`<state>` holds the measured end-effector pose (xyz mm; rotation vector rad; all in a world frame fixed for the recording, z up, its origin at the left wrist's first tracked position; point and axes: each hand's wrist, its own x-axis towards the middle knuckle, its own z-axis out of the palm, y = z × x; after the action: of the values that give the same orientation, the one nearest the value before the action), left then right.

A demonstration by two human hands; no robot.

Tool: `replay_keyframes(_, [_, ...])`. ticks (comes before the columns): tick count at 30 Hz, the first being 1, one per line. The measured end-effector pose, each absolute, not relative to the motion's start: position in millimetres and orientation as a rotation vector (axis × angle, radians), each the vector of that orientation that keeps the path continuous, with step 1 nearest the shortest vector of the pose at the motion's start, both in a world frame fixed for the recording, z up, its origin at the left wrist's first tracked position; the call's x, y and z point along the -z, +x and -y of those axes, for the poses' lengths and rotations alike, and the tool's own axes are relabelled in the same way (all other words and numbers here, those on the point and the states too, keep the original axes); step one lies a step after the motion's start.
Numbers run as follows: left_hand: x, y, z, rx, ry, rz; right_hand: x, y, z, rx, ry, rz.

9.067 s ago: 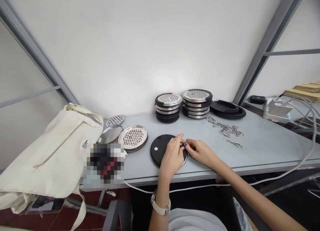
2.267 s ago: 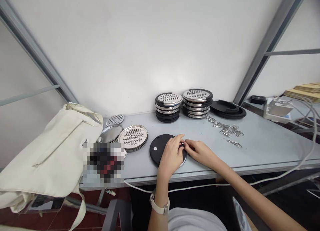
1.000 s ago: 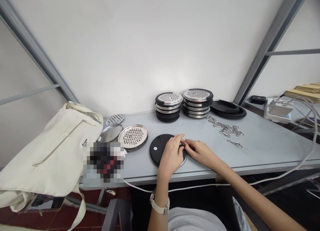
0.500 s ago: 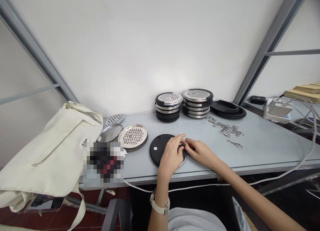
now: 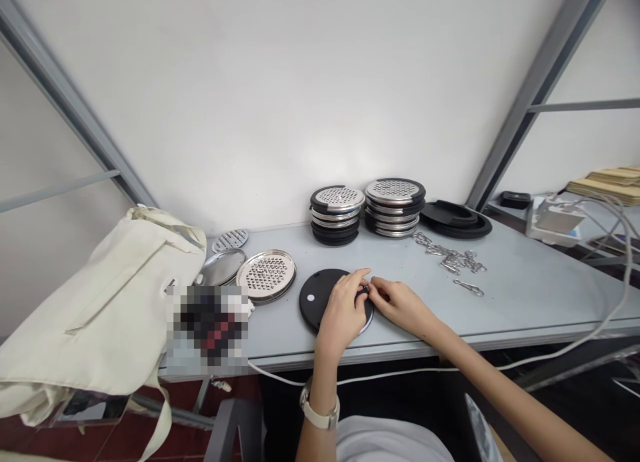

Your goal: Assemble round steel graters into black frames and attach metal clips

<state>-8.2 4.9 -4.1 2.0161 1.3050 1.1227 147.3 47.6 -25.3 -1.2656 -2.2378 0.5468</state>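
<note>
A round black disc (image 5: 316,295) with a white dot lies flat near the table's front edge. My left hand (image 5: 343,312) rests on its right half, fingers curled down on it. My right hand (image 5: 397,302) meets the left at the disc's right rim, its fingertips pinched on a small metal piece (image 5: 367,289) that is mostly hidden. A pale watch (image 5: 320,412) sits on my left wrist.
Two stacks of metal graters in black rings (image 5: 337,212) (image 5: 395,205) stand at the back, black lids (image 5: 456,219) beside them. Loose metal clips (image 5: 453,260) lie at right. Bare grater plates (image 5: 267,275) and a cream bag (image 5: 100,309) sit at left. A white cable (image 5: 565,352) hangs along the table edge.
Almost nothing differs: both hands stay at the disc's right rim, with only slight finger shifts.
</note>
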Motion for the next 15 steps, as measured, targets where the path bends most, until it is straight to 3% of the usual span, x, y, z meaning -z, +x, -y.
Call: replay_keyframes(15, [3.7, -8.3, -6.1, -1.115, 2.025, -1.299, 27.5, 147.7, -49.0, -0.534, -1.271, 2.243])
